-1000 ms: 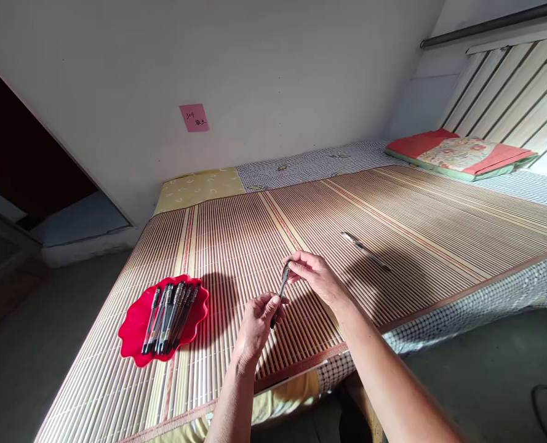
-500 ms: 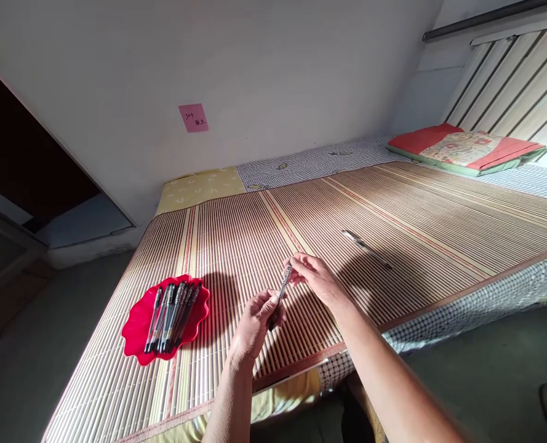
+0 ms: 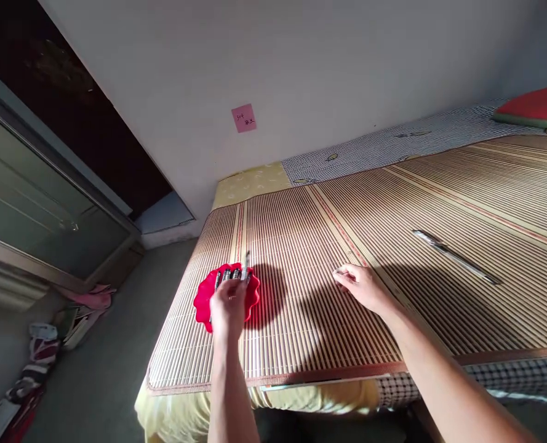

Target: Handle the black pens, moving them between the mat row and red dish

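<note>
Pen held over the red dish (image 3: pixel 202 306), lower left of centre.
We noted the left hand (image 3: pixel 228 303) pinched shut on a pen (image 3: pixel 246 263), tip up, just above the dish's other pens (image 3: pixel 231 274). The right hand (image 3: pixel 363 287) lay on the mat (image 3: pixel 301 320) at centre, fingers loosely curled; we could not tell if it held anything. Risk, as we judged it: a slack pinch could let the pen slip past the scalloped rim and roll.

The bed's striped bamboo-slat mat (image 3: pixel 393 203) covered a yellow sheet (image 3: pixel 250 184) and a grey checked sheet (image 3: pixel 393 144). On the mat lay a red scalloped plastic dish (image 3: pixel 202 299) near its left corner and, well apart, a slim grey pen (image 3: pixel 453 255).
</note>
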Tool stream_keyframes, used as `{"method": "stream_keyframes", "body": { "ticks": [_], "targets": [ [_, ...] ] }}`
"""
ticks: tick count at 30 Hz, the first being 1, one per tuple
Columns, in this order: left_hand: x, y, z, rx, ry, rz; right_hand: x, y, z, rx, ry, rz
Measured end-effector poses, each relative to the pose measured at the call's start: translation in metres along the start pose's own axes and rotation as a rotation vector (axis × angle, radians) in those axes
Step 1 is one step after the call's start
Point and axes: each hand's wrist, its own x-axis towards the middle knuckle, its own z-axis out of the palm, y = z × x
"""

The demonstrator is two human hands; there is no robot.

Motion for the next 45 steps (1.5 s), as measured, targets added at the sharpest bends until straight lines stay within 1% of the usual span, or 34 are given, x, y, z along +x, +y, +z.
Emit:
{"method": "stream_keyframes", "body": {
  "ticks": [1,2,4,6,9,13,21,31,42,45],
  "targets": [
    [0.007,-0.010,-0.013,0.127,0.096,0.020,0.000,0.001,0.000,-0.004,0.001,-0.003],
    [0.012,-0.019,-0.023,0.171,0.153,0.014,0.000,0.001,0.001,-0.010,0.000,-0.004],
    [0.018,-0.033,-0.035,0.231,0.208,0.003,0.000,0.003,0.002,-0.023,0.002,-0.002],
    [0.020,-0.043,-0.038,0.298,0.238,0.002,0.001,0.004,0.003,-0.035,0.011,0.000],
    [0.020,-0.050,-0.032,0.405,0.264,0.016,0.001,0.006,0.004,-0.048,0.027,-0.006],
    [0.022,-0.052,-0.027,0.433,0.255,0.027,0.000,0.006,0.003,-0.064,0.036,-0.004],
    [0.024,-0.057,-0.026,0.438,0.223,0.031,0.001,0.010,0.005,-0.072,-0.006,0.005],
    [0.022,-0.057,-0.026,0.477,0.254,0.019,0.000,0.009,0.005,-0.058,-0.004,-0.003],
    [0.026,-0.062,-0.024,0.541,0.182,-0.010,0.002,0.015,0.004,-0.062,-0.012,0.000],
    [0.029,-0.059,-0.024,0.547,0.209,-0.013,0.003,0.016,0.006,-0.041,0.003,-0.005]
  ]
}}
